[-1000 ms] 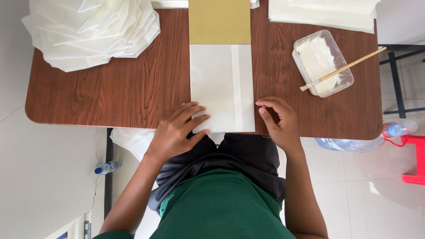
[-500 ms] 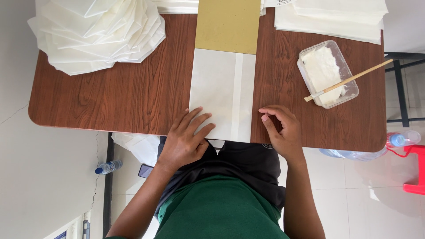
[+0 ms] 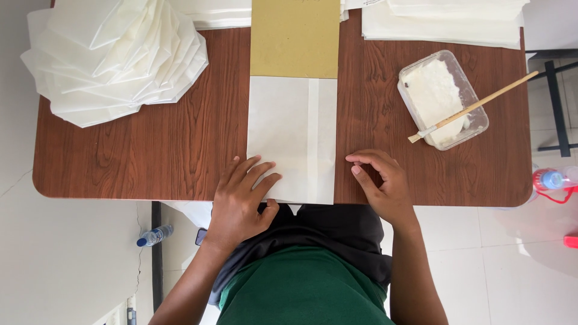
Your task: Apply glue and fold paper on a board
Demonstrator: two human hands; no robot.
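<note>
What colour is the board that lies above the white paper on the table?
The board is mustard yellow, a dull yellowish brown, plain without pattern. The head view shows it best.

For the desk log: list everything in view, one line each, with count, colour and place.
Table: one, dark wood grain, fills the middle.
Folded paper sheet: one, white, centre near edge, under the left hand.
Cardboard piece: one, tan, centre far edge, above the sheet.
Fanned paper pile: one, white, far left corner.
Flat paper stack: one, white, far right.
Plastic tub: one, clear with white paste, right side.
Brush: one, wooden, lying across the tub.
Floor bottle: one, clear with blue cap, lower left.
Second bottle: one, red and blue, right edge.
Left hand: flat on the sheet.
Right hand: fingers curled, on the table beside the sheet.
</note>
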